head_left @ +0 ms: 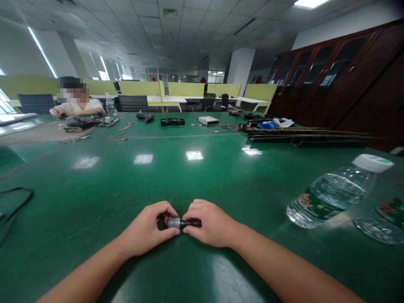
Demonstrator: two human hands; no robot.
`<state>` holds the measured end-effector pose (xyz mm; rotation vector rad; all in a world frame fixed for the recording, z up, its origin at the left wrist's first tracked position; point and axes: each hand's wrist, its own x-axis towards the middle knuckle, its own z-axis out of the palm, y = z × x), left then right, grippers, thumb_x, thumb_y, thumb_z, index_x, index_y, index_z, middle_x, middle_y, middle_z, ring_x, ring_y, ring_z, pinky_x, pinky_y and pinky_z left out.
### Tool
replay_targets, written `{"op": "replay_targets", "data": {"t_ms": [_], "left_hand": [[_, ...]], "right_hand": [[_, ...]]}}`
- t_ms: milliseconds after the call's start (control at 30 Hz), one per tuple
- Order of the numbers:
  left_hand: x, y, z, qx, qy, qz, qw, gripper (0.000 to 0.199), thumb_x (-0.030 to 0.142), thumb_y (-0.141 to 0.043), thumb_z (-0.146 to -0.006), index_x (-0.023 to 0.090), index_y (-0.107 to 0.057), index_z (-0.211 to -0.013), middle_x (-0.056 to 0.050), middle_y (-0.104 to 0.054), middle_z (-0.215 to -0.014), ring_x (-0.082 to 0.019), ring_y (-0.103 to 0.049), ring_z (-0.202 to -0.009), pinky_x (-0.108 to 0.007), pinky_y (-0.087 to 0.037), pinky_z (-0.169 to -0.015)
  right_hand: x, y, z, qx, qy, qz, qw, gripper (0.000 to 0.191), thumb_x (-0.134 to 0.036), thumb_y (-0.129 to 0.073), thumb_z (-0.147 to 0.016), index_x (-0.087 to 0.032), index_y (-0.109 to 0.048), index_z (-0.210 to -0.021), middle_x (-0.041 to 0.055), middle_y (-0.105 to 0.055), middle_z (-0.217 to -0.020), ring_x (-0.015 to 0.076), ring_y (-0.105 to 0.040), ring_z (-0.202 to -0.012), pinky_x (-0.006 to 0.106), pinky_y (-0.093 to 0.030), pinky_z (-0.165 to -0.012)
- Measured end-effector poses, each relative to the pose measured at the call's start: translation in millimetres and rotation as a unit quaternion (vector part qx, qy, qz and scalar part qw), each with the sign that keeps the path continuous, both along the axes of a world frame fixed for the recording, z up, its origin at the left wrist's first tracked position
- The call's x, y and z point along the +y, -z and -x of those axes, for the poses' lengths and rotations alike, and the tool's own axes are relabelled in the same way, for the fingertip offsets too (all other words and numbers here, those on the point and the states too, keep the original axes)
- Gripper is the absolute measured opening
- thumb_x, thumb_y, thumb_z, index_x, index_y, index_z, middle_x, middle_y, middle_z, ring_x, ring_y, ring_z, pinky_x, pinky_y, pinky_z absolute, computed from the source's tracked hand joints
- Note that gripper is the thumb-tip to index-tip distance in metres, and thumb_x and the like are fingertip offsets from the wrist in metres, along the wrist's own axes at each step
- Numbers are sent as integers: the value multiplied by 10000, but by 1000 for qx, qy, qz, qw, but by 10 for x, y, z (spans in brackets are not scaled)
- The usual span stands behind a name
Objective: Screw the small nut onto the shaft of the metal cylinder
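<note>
My left hand (145,230) and my right hand (211,224) meet low in the middle of the head view, just over the green tabletop. Between them lies a small silver-and-black cylindrical part (174,222), held roughly level. Thumb and fingers of the left hand curl round its silver body, where a reddish-brown end partly shows. On the other side, the right hand pinches the thin dark shaft. Fingers cover some of the part, so its exact kind cannot be made out.
Two water bottles (328,198) stand at the right. A black cable (23,202) lies at the left edge. Farther back are a power drill (145,117), a black slotted block (172,121), a white box (208,120) and long dark bars (284,135). A person (78,105) sits at the far left.
</note>
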<state>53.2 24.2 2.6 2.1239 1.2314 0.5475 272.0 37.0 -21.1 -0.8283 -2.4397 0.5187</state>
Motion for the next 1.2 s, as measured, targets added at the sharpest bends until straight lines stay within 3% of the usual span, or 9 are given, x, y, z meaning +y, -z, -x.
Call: {"op": "replay_targets", "data": {"t_ms": [1200], "left_hand": [[13, 9, 6, 13, 12, -5, 1000, 150, 303, -672, -794, 186, -643, -882, 3, -625, -808, -163, -569, -742, -247, -403, -660]], "right_hand": [[24, -39, -49, -30, 1, -7, 1000, 96, -227, -672, -799, -175, -713, -869, 15, -670, -739, 156, -547, -732, 271, -408, -694]]}}
